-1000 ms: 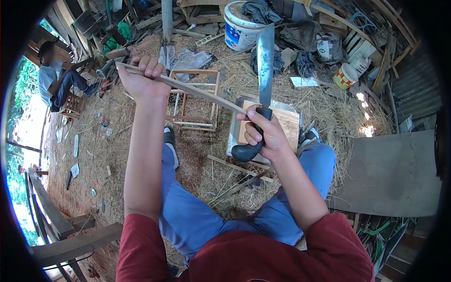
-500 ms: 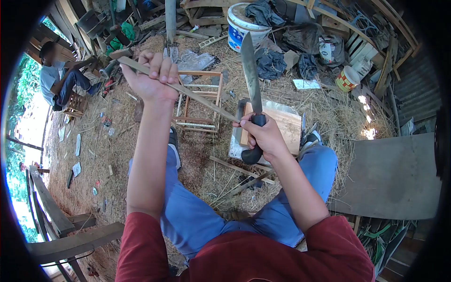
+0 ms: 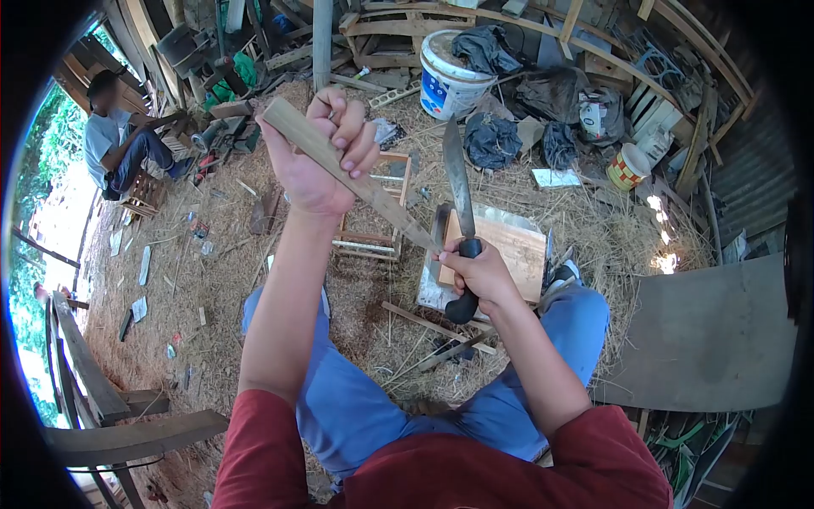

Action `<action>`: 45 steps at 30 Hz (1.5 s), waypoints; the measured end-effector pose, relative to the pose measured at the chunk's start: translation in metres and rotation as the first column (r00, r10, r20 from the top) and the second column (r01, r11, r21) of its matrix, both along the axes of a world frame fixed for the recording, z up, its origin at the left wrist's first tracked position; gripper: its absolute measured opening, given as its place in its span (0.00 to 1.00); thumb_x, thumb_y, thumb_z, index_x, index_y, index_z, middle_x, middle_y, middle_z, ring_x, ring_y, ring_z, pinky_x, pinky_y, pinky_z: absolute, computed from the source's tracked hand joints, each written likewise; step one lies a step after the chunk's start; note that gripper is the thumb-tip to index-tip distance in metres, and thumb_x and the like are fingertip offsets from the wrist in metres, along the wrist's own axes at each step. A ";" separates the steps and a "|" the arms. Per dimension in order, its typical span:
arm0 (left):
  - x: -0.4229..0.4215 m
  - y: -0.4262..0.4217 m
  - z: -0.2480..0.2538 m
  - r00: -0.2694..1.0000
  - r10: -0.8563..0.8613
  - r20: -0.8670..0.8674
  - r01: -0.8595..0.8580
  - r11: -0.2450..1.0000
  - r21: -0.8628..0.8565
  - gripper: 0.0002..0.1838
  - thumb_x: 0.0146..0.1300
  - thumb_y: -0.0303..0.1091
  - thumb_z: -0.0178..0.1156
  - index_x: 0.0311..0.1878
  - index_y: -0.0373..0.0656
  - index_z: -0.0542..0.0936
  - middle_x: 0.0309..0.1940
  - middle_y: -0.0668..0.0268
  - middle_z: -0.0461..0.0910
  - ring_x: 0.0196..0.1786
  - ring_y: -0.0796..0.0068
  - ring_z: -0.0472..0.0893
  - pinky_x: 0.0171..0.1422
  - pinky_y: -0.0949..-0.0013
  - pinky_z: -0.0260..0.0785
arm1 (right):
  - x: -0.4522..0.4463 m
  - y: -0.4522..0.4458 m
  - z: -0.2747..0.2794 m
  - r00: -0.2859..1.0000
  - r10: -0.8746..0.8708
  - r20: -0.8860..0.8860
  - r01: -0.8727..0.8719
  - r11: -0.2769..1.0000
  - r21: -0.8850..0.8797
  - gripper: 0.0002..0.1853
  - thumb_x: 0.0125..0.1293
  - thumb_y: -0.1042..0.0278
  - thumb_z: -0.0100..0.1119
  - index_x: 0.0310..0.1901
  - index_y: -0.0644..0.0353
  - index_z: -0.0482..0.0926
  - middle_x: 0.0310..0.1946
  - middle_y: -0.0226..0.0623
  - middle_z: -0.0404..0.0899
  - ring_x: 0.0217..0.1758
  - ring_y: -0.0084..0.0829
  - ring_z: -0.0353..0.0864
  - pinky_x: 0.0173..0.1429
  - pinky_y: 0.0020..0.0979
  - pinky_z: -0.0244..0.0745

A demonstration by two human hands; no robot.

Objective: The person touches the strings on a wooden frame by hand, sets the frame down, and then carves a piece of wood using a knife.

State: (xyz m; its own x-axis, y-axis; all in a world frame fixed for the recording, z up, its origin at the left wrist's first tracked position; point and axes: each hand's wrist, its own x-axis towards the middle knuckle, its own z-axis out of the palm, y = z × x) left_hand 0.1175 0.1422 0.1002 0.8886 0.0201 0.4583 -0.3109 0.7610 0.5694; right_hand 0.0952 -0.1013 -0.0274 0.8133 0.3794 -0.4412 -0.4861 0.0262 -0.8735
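At the back of the straw-strewn floor, see a white bucket [image 3: 445, 89] — with a black bag [image 3: 492, 51] over part of its top and with contents too hidden to tell. Farther right, find a small red-and-yellow tub [image 3: 629, 165], with an inside too small to make out. At far left, notice a slatted crate [image 3: 144, 195] beneath a seated person [image 3: 123, 140].

Between both hands, holds a wooden strip [image 3: 373, 192] aslant, from upper left to lower right. With the left hand [image 3: 320, 174], keeps the upper end across the palm, between thumb and curled fingers. With the right hand [image 3: 487, 276], grips a knife [image 3: 459, 182] by its black handle in wrapped fingers — and pinches the strip's lower end between thumb and forefinger. Points the blade up and away from the body, to the right of the strip.

Beneath, see a wooden frame [image 3: 405, 204] on the floor and, near the right hand, a pale board [image 3: 521, 254].
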 end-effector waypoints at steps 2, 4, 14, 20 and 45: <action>0.001 0.003 -0.005 0.999 -0.039 0.029 0.039 0.999 -0.007 0.47 0.64 0.87 0.34 0.46 0.45 0.70 0.24 0.73 0.60 0.19 0.81 0.56 0.21 0.75 0.52 | 0.000 0.000 -0.001 1.000 -0.004 -0.004 0.004 1.000 -0.004 0.09 0.68 0.73 0.69 0.45 0.60 0.77 0.24 0.28 0.77 0.18 0.18 0.71 0.22 0.28 0.68; 0.001 0.003 -0.007 0.995 -0.080 0.058 0.081 0.997 -0.013 0.46 0.64 0.86 0.33 0.46 0.45 0.70 0.23 0.74 0.60 0.17 0.82 0.56 0.20 0.75 0.51 | 0.000 0.001 -0.002 1.000 -0.006 -0.021 0.006 1.000 -0.008 0.09 0.68 0.73 0.69 0.45 0.59 0.77 0.25 0.27 0.77 0.18 0.18 0.71 0.23 0.28 0.68; -0.006 -0.007 -0.002 0.978 -0.176 0.113 0.163 0.980 0.117 0.47 0.64 0.87 0.30 0.39 0.44 0.69 0.16 0.77 0.58 0.13 0.84 0.55 0.17 0.77 0.49 | 0.003 0.000 -0.019 0.979 -0.006 -0.205 0.030 0.993 0.112 0.13 0.64 0.72 0.73 0.46 0.60 0.78 0.23 0.28 0.77 0.19 0.20 0.72 0.23 0.29 0.70; 0.000 -0.011 -0.002 0.999 0.028 0.028 -0.030 0.997 0.071 0.42 0.72 0.79 0.31 0.42 0.43 0.70 0.24 0.71 0.65 0.24 0.78 0.65 0.28 0.72 0.61 | 0.003 0.000 -0.026 0.951 -0.031 -0.308 0.082 0.985 0.154 0.16 0.65 0.71 0.72 0.49 0.60 0.76 0.24 0.30 0.76 0.19 0.22 0.71 0.24 0.30 0.70; 0.027 0.058 -0.039 0.738 0.427 -0.522 -0.571 0.807 -0.148 0.22 0.84 0.56 0.36 0.43 0.50 0.70 0.26 0.76 0.65 0.24 0.81 0.62 0.29 0.75 0.60 | -0.018 -0.011 0.014 0.982 0.042 -0.182 0.046 0.890 0.453 0.16 0.65 0.80 0.70 0.47 0.56 0.73 0.41 0.38 0.84 0.20 0.17 0.72 0.25 0.26 0.72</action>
State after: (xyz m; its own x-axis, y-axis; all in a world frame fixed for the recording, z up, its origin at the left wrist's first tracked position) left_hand 0.1446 0.2006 0.0611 0.8088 0.5824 -0.0822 -0.4602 0.7136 0.5281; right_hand 0.0769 -0.1121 -0.0129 0.7362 0.5723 -0.3613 -0.6349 0.3990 -0.6616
